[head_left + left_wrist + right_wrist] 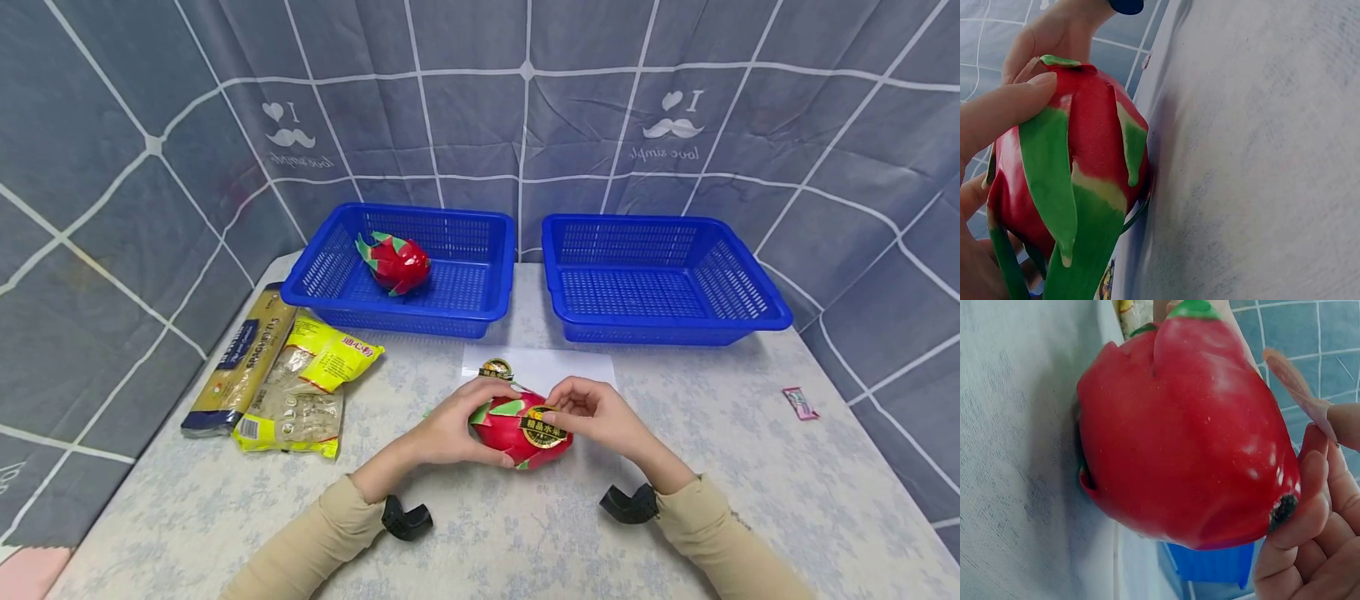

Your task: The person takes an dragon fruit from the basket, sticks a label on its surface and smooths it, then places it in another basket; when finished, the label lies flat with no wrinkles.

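Observation:
A red dragon fruit with green-tipped scales rests on the table in front of me. My left hand grips it from the left, thumb on the near side. In the left wrist view, one fingertip presses on the red skin above the long green scales. My right hand pinches a round black-and-gold sticker by its edge at the fruit's right side. From the right wrist, the sticker shows its pale back, standing out from the fruit, while other fingers curl near the dark stem end.
Behind the hands lies a white sheet, with another sticker at its left. A left blue basket holds another dragon fruit; a right blue basket stands beside it. Spaghetti, noodle packs and a small pink packet lie around.

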`<state>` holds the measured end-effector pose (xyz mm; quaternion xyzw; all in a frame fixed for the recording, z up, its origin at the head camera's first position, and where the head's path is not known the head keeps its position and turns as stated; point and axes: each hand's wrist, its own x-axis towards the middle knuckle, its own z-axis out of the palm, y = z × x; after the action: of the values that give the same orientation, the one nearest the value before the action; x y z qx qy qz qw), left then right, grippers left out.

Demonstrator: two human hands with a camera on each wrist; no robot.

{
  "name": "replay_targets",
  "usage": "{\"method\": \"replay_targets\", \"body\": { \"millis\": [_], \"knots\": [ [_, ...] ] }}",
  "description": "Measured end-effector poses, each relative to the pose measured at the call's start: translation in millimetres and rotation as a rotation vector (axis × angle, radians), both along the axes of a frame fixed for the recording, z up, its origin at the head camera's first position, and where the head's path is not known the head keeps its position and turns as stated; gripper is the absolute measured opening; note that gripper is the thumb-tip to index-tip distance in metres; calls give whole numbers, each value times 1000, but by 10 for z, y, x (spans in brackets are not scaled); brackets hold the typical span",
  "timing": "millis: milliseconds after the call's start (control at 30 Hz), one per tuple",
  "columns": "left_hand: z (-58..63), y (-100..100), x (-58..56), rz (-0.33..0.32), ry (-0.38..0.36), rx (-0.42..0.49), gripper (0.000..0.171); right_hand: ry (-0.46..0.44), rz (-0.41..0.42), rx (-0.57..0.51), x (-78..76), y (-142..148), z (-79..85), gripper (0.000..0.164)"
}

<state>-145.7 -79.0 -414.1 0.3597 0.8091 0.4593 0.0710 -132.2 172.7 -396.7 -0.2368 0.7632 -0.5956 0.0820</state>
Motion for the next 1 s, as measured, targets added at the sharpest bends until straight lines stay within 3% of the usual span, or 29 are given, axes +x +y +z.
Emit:
{"method": "replay_targets", "body": {
  "millis": [333, 867, 1000],
  "knots": [
    [-4, -20, 0, -37, 24, -34, 76, 64, -45, 60, 66, -52, 0, 10],
    [6, -19, 0, -57, 27, -43, 75, 31, -120, 72, 58, -78, -25, 18],
    [6, -21, -2, -62, 22, -41, 75, 113, -140, 98, 92, -99, 16, 25]
  ]
}}
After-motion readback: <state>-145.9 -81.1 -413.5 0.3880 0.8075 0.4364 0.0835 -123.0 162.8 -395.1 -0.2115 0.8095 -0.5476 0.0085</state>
